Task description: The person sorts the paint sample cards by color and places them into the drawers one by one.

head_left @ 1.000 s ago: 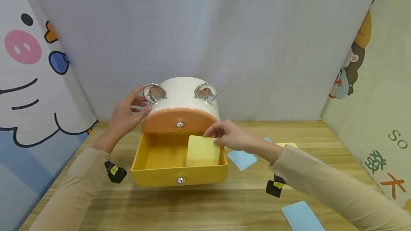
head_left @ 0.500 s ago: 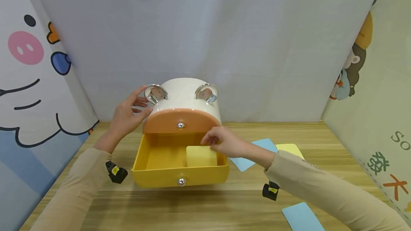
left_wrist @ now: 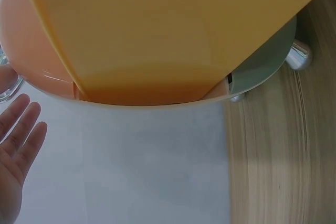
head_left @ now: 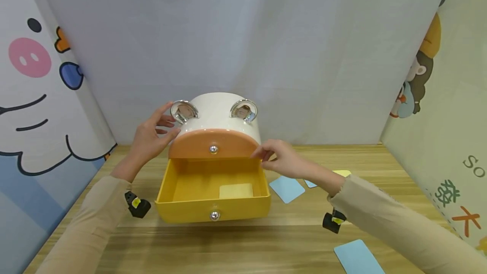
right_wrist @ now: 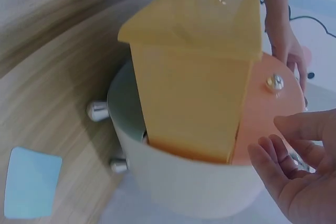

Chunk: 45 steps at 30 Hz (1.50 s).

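Note:
A white round drawer box (head_left: 220, 111) with two silver ring handles stands on the wooden table (head_left: 266, 240). Its yellow lower drawer (head_left: 213, 207) is pulled out, and a pale yellow card (head_left: 236, 190) lies flat inside at the front right. The orange upper drawer (head_left: 213, 143) is closed. My left hand (head_left: 152, 136) rests with straight fingers against the box's upper left side, by the left ring (head_left: 184, 110). My right hand (head_left: 277, 159) hovers empty, fingers relaxed, just right of the box, above the drawer's right rear corner. The right wrist view shows the drawer (right_wrist: 197, 77) from outside and the right hand's fingers (right_wrist: 294, 177).
Blue cards (head_left: 287, 189) (head_left: 357, 257) and a yellow card (head_left: 342, 173) lie on the table to the right of the box. Cartoon-printed panels (head_left: 34, 96) wall in both sides, a grey curtain (head_left: 243, 45) the back.
The right hand has let go of the pale yellow card, which now lies flat in the drawer, and has drawn back up and right. The left hand has stayed put.

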Each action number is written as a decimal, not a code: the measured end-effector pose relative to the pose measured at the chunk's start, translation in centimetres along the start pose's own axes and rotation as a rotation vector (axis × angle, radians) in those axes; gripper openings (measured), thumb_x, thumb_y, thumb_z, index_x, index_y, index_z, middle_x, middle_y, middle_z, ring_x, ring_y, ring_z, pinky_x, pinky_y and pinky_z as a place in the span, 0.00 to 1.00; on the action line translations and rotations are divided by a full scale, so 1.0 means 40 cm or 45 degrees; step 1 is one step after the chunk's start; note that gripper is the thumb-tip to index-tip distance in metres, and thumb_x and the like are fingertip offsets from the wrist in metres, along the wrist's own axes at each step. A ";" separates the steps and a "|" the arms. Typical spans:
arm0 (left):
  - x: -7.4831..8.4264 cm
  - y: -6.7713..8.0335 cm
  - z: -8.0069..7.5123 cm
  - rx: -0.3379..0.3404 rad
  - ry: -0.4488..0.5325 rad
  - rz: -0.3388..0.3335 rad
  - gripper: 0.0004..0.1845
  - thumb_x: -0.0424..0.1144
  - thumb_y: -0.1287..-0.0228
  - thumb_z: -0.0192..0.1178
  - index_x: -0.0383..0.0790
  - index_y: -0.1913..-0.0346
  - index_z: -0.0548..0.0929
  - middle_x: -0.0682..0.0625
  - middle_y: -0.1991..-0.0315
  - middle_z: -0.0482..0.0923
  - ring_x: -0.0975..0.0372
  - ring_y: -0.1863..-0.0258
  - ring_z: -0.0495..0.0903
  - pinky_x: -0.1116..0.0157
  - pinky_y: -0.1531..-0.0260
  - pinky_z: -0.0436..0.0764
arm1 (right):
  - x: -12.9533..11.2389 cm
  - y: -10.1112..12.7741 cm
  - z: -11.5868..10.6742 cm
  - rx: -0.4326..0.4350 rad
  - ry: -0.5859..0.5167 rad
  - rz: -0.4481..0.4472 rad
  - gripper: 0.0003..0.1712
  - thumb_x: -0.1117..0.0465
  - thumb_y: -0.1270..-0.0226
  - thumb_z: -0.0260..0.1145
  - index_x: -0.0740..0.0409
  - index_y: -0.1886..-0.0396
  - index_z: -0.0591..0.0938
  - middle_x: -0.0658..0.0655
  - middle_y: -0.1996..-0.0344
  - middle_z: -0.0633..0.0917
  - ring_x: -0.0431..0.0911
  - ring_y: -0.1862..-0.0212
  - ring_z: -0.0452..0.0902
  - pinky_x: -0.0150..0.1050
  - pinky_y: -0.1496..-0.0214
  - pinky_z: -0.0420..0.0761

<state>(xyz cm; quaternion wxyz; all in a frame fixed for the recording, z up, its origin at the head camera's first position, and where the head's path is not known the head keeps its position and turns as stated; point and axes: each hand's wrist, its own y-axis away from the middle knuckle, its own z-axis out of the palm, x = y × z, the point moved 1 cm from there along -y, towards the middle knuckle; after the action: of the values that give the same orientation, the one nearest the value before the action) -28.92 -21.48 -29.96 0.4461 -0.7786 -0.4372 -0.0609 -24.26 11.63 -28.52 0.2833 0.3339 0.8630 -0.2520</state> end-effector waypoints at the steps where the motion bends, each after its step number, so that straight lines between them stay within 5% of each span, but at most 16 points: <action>1: 0.001 0.000 0.000 -0.002 0.002 -0.002 0.35 0.30 0.43 0.61 0.40 0.33 0.60 0.36 0.58 0.77 0.47 0.61 0.79 0.48 0.64 0.79 | 0.005 0.006 -0.010 0.015 0.006 0.009 0.12 0.77 0.46 0.60 0.71 0.60 0.80 0.62 0.65 0.81 0.49 0.64 0.77 0.35 0.61 0.79; 12: 0.001 0.001 0.000 -0.012 -0.010 -0.019 0.35 0.31 0.43 0.61 0.41 0.32 0.60 0.36 0.57 0.76 0.47 0.61 0.78 0.48 0.63 0.79 | 0.104 0.122 -0.126 0.115 0.005 0.250 0.15 0.71 0.42 0.62 0.69 0.54 0.77 0.58 0.65 0.79 0.47 0.61 0.75 0.34 0.62 0.77; 26: 0.001 0.001 -0.002 -0.020 -0.011 -0.035 0.36 0.31 0.43 0.61 0.42 0.32 0.59 0.37 0.57 0.76 0.47 0.60 0.78 0.48 0.62 0.79 | 0.347 0.399 -0.201 0.132 0.128 0.478 0.26 0.63 0.43 0.66 0.75 0.48 0.72 0.60 0.62 0.77 0.37 0.62 0.72 0.31 0.64 0.76; 32: -0.001 0.000 -0.001 -0.018 -0.033 -0.027 0.36 0.31 0.43 0.61 0.43 0.32 0.59 0.38 0.56 0.76 0.48 0.60 0.79 0.50 0.62 0.79 | 0.406 0.524 -0.191 0.119 0.206 0.598 0.30 0.60 0.44 0.67 0.75 0.47 0.70 0.65 0.57 0.76 0.50 0.58 0.73 0.32 0.63 0.76; 40: 0.005 -0.003 -0.001 -0.018 -0.011 -0.047 0.35 0.31 0.43 0.61 0.41 0.32 0.60 0.38 0.57 0.76 0.48 0.60 0.79 0.50 0.62 0.79 | 0.456 0.646 -0.162 0.105 0.257 0.665 0.42 0.59 0.52 0.72 0.81 0.44 0.64 0.80 0.50 0.69 0.72 0.51 0.65 0.63 0.58 0.72; 45: 0.003 0.000 -0.002 -0.019 -0.006 -0.039 0.35 0.31 0.43 0.61 0.41 0.32 0.60 0.37 0.57 0.77 0.48 0.60 0.79 0.50 0.62 0.79 | 0.479 0.675 -0.141 0.094 0.351 0.635 0.47 0.58 0.61 0.76 0.82 0.45 0.65 0.80 0.51 0.68 0.73 0.51 0.64 0.64 0.58 0.70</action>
<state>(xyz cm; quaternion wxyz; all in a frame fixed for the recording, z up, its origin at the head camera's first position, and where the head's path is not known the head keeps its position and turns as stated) -28.80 -21.46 -29.85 0.4383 -0.7752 -0.4496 -0.0689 -18.47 41.00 -43.74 0.2040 0.5771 0.7749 -0.1579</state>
